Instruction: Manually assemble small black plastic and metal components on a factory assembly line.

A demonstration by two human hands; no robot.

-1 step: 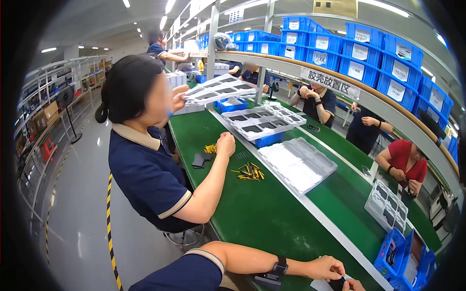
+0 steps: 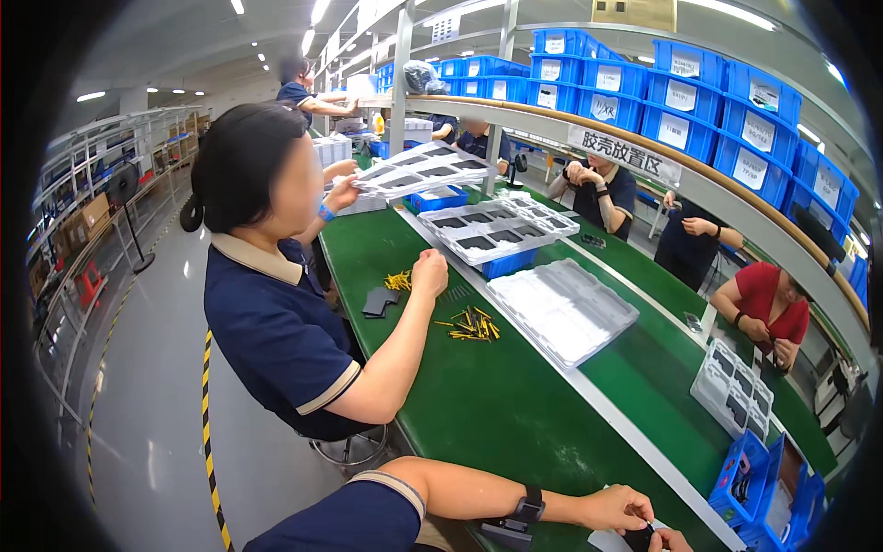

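The left hand (image 2: 618, 508) pinches a black piece (image 2: 638, 537) over the green table (image 2: 515, 414); the right hand (image 2: 671, 541) beside it is cropped, its grip unclear. A blue bin (image 2: 729, 509) holds mixed items (image 2: 741, 478); a white tray (image 2: 706, 394) holds dark pieces (image 2: 739, 409).

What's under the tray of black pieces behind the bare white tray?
Part of a blue bin shows beneath the tray; the bin's contents, and anything farther back, are covered.

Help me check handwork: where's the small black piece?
The small black piece is at the head view's bottom edge, right of centre, between the left hand and right hand.
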